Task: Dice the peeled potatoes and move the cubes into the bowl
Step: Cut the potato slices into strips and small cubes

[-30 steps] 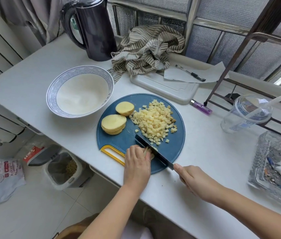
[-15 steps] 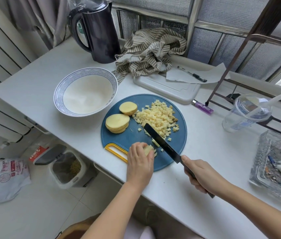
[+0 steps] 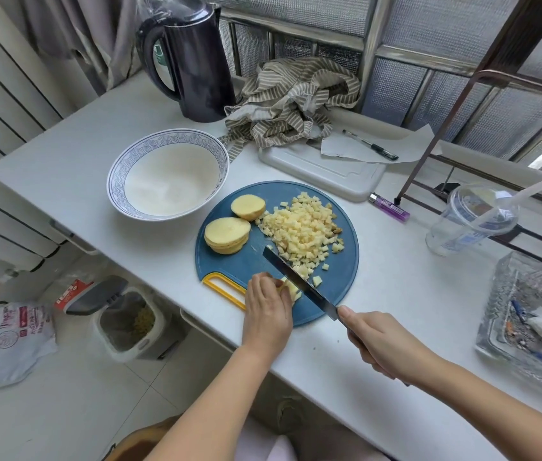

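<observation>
Now, at the near edge of the round blue cutting board (image 3: 246,261), the left hand (image 3: 268,311) has its fingers curled down over a small bundle of potato strips (image 3: 292,290), pinning it to the board beside the yellow handle cut-out. The right hand (image 3: 379,341) is wrapped round the handle of the knife (image 3: 299,282), forefinger end up near the blade. The two hands are apart, with the blade between them.

The blade runs diagonally, tip pointing away and left and the handle toward the person. It lies just right of the left fingertips and against the cut end of the strips. Whether the edge touches the board cannot be told.

A heap of potato cubes (image 3: 302,227) sits on the far right half of the board, with a few loose ones scattered near the blade. A stack of round slices (image 3: 228,234) is on the left of the board, a potato end piece (image 3: 248,207) just behind it.

The bowl (image 3: 115,181), blue-patterned at the rim with its white inside showing, stands on the white counter (image 3: 63,161) just left of the board.

Behind these are a dark kettle (image 3: 196,61), a striped cloth (image 3: 296,98), a white board (image 3: 322,171) and a pen (image 3: 371,149). To the right are a purple lighter (image 3: 390,207) and a plastic cup (image 3: 469,221).
</observation>
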The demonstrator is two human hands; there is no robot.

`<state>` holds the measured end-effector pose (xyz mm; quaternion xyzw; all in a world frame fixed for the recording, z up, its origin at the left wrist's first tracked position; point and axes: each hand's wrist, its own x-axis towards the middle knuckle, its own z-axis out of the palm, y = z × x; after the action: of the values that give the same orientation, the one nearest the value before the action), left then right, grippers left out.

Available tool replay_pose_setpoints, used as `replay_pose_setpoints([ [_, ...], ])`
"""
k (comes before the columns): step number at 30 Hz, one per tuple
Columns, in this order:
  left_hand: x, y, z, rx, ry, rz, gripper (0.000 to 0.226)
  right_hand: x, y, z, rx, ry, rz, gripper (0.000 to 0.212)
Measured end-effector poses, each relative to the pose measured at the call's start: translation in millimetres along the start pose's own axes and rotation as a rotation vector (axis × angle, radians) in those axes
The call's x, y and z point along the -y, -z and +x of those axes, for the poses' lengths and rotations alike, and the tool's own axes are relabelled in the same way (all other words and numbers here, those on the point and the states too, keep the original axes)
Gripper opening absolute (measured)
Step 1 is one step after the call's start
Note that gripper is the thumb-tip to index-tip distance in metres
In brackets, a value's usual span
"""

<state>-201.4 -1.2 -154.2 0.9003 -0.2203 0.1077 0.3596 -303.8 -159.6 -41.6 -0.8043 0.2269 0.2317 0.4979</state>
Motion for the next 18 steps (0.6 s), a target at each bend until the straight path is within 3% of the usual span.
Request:
replay_pose_setpoints([
  [11, 1.2, -1.2, 0.4, -0.003, -0.017, 0.017, 0.011, -0.6, 0.6, 1.5, 0.033, -0.007, -0.026, 0.055],
  [18, 0.8, 0.7, 0.6, -0.003, -0.039, 0.014, 0.008, -9.1, -7.6, 6.7, 0.007, -0.012, -0.171, 0.057],
])
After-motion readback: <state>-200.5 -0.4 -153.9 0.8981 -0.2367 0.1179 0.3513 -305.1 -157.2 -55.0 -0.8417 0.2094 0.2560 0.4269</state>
